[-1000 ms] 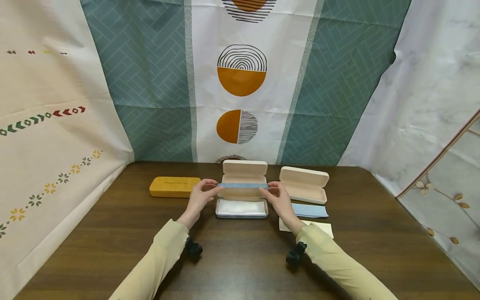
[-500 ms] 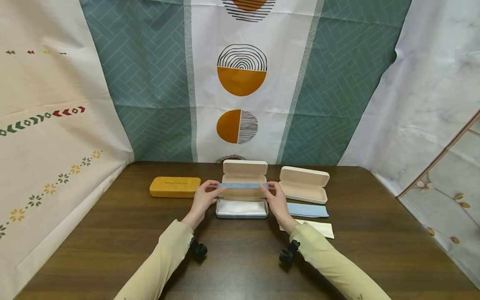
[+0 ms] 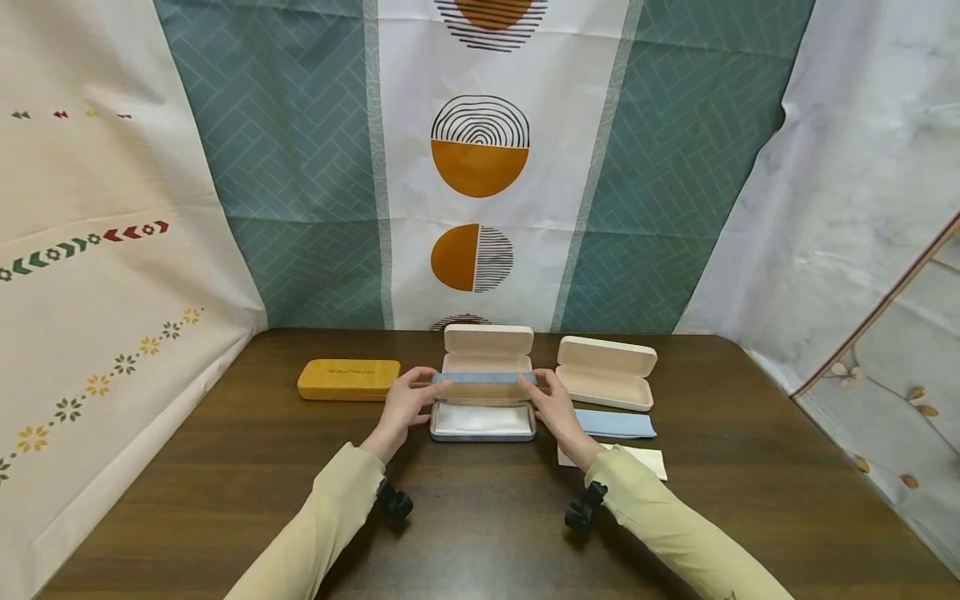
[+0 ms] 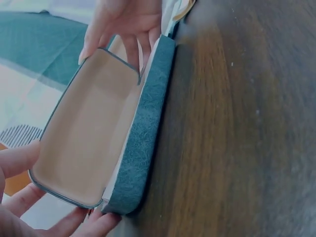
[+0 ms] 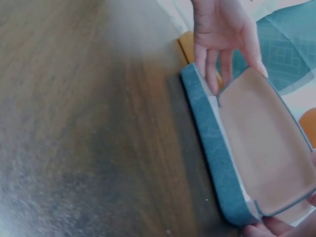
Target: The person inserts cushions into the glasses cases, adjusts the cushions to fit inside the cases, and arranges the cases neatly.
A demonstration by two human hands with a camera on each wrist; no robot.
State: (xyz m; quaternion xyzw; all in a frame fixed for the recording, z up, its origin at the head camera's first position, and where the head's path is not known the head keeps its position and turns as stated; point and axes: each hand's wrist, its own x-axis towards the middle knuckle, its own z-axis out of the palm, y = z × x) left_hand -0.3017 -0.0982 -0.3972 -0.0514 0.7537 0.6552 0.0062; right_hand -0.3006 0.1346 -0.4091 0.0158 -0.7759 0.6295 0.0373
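A blue eyeglass case stands open on the table, its tan-lined lid (image 3: pixel 483 390) tilted up and its base (image 3: pixel 483 437) toward me. Inside the base lies a folded white cloth (image 3: pixel 483 419). My left hand (image 3: pixel 403 410) grips the case at its left end, thumb on the lid's rim and lower fingers down beside the base. At the opposite end my right hand (image 3: pixel 557 410) grips it the same way. Both wrist views show the lid's lining (image 4: pixel 91 128) and the textured blue side of the base (image 5: pixel 217 158).
Directly behind stands an open cream-lined case (image 3: pixel 487 340); another open case (image 3: pixel 606 357) is to its right. A yellow closed case (image 3: pixel 348 380) lies left. Folded blue cloth (image 3: pixel 618 423) and pale yellow cloth (image 3: pixel 637 458) lie by my right forearm.
My hands have come slightly closer in at the ends of the case, with the lower fingers now down beside the base. The lid keeps about the same tilt.
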